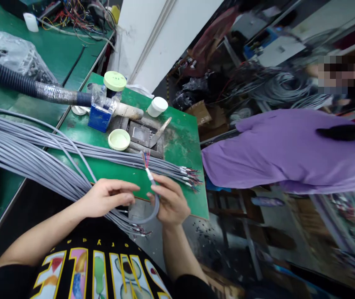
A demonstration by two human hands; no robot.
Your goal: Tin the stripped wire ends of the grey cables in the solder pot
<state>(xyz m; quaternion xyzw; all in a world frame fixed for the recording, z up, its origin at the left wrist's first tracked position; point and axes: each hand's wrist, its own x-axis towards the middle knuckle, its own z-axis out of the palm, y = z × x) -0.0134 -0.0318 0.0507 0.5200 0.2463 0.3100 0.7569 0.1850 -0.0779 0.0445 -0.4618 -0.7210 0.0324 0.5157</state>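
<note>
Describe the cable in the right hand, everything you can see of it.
The grey sheathed cable bends in a smooth loop below the right hand, whose thumb and fingers pinch it. Its sheath looks like matte plastic. The upper end rises tilted, with a white sleeve near the tip and thin red and blue wires fanning out. The left hand lies beside the loop, apparently not touching it.

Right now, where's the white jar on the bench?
In the head view, the white plastic jar stands near the far edge of the green board, just right of the pale tool handle.
</note>
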